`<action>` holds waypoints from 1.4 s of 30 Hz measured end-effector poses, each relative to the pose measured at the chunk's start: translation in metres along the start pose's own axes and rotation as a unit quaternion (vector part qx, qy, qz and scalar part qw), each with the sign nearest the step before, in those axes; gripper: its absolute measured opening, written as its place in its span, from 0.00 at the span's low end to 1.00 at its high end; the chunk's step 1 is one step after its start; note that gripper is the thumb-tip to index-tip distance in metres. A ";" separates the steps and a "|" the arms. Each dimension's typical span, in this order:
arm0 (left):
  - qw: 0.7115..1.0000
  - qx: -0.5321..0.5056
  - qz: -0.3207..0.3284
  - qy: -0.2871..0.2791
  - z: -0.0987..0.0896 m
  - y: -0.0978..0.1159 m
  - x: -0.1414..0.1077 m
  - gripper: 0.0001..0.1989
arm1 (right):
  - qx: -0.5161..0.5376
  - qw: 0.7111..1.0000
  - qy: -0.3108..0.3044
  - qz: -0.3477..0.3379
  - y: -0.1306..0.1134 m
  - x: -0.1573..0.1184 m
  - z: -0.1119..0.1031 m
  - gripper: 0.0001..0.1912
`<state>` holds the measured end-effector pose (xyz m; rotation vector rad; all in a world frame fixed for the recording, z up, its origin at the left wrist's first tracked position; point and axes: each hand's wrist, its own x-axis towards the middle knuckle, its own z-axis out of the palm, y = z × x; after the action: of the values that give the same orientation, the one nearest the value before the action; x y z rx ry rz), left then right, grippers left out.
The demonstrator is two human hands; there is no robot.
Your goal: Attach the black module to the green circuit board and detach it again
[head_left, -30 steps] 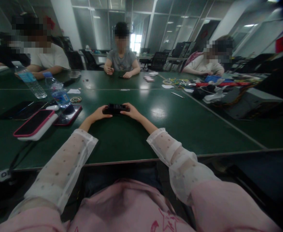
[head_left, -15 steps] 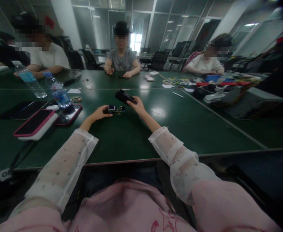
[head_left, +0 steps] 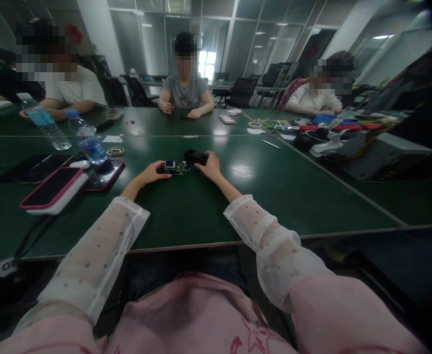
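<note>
My left hand [head_left: 154,173] grips the left end of a small green circuit board [head_left: 181,169] that carries a little square screen [head_left: 170,164]. Just to the right, my right hand [head_left: 211,166] is closed round a black plastic case [head_left: 196,157]. The case's left end comes close to the board's right end; whether they touch I cannot tell. Both things are held over the green table [head_left: 186,216], in front of me.
At left lie a phone with a pink rim [head_left: 53,187] on a white block, another phone [head_left: 105,175], and two water bottles [head_left: 88,140] [head_left: 46,120]. A metal box [head_left: 371,155] and tangled cables stand at right. Several people sit around the table.
My right hand has lowered the black case and levelled it, bringing it near the board's right end. My left hand and the board have hardly moved.
</note>
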<state>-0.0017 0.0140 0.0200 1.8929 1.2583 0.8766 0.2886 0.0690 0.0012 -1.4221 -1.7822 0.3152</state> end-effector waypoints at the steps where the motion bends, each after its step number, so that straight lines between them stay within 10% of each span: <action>1: 1.000 -0.001 0.002 -0.001 0.000 0.000 0.000 0.34 | 0.001 1.000 -0.003 -0.012 -0.001 -0.001 0.000 0.34; 42: 0.996 0.068 0.037 0.038 0.000 -0.025 0.011 0.32 | -0.069 0.997 -0.012 -0.036 -0.005 -0.003 0.000 0.31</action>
<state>-0.0098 0.0312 0.0011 2.0417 1.3312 0.9303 0.2858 0.0648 0.0032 -1.4502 -1.9014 0.1738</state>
